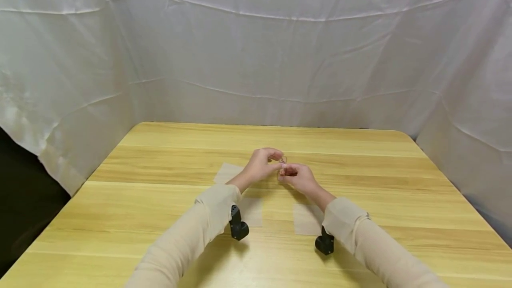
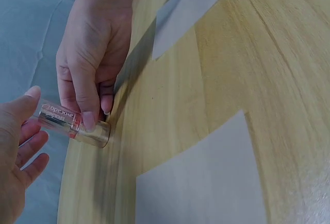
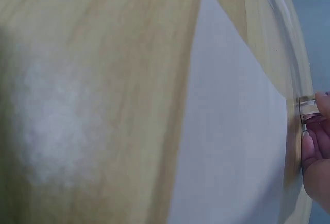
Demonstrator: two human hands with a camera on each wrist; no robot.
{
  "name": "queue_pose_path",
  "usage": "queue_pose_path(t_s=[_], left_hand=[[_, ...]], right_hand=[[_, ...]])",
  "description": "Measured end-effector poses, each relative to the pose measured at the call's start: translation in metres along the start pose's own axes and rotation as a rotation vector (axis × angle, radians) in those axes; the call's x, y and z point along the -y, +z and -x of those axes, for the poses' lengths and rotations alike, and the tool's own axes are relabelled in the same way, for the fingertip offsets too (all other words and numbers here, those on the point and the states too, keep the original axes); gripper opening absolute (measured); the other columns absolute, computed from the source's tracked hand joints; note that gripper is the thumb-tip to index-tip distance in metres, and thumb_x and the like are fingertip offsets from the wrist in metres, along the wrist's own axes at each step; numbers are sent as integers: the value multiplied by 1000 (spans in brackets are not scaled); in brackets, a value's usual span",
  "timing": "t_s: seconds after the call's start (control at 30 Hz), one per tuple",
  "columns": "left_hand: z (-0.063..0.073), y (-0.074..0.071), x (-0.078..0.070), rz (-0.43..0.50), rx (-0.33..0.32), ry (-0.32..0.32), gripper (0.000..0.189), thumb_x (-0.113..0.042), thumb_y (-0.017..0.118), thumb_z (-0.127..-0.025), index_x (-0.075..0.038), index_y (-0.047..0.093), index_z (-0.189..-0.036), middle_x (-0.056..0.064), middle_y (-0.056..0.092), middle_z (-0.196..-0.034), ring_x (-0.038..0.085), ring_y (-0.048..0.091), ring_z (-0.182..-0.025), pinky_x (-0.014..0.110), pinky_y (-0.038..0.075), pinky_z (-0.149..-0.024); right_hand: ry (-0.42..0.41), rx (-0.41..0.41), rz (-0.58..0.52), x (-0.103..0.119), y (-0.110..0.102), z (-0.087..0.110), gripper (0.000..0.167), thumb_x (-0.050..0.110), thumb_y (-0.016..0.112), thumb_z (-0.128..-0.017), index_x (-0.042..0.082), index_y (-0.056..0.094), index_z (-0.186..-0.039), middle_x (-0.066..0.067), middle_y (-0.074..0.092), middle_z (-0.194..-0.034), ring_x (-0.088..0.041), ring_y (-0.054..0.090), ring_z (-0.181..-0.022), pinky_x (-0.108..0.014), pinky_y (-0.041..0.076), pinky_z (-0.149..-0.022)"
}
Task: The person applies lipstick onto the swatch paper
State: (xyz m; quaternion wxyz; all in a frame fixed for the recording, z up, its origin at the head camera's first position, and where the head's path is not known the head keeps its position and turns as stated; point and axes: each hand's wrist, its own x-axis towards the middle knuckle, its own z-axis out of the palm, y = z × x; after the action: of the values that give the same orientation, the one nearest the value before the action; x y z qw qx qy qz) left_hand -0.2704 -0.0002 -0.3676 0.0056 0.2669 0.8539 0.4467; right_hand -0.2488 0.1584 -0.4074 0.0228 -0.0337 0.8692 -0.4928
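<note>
Tube (image 2: 58, 117), one: between both hands' fingertips. Right hand (image 1: 300, 178): fingers clamped on gold end. Left hand (image 1: 258, 166): thumb and finger pinching clear end. Sheets (image 2: 201, 183), three: back from fingertips.

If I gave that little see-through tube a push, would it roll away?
Probably, if it lay on its side: the tube looks round. Its smooth, shiny surface may feel slippery. It's likely light too, being small enough for the right hand to pinch with its fingertips.
</note>
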Motion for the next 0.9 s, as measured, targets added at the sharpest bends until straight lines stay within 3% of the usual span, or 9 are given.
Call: queue_pose_path(t_s=[0.5, 0.67, 0.9], left_hand=[[-1, 1, 1, 17, -17, 24, 25, -8, 64, -87, 3, 65, -109, 13, 70, -100, 22, 66, -92, 27, 54, -83], [0, -2, -1, 46, -33, 9, 25, -8, 64, -86, 3, 65, -109, 14, 70, -99, 23, 66, -91, 24, 54, -80], [1, -7, -5, 50, -48, 15, 26, -10, 65, -86, 2, 65, -109, 14, 70, -101, 23, 66, -92, 24, 54, -80]], right_hand=[[42, 7, 6, 5, 1, 0, 23, 12, 69, -83, 2, 68, -104, -11, 69, -98, -14, 60, -85, -24, 51, -73], [10, 19, -40, 8, -1, 2, 16, 10, 69, -83, 0, 69, -96, -11, 70, -95, -10, 60, -81, -23, 50, -74], [-35, 39, -28, 10, -5, 4, 20, 12, 69, -83, 0, 69, -99, -12, 70, -97, -12, 60, -83, -23, 50, -75]])
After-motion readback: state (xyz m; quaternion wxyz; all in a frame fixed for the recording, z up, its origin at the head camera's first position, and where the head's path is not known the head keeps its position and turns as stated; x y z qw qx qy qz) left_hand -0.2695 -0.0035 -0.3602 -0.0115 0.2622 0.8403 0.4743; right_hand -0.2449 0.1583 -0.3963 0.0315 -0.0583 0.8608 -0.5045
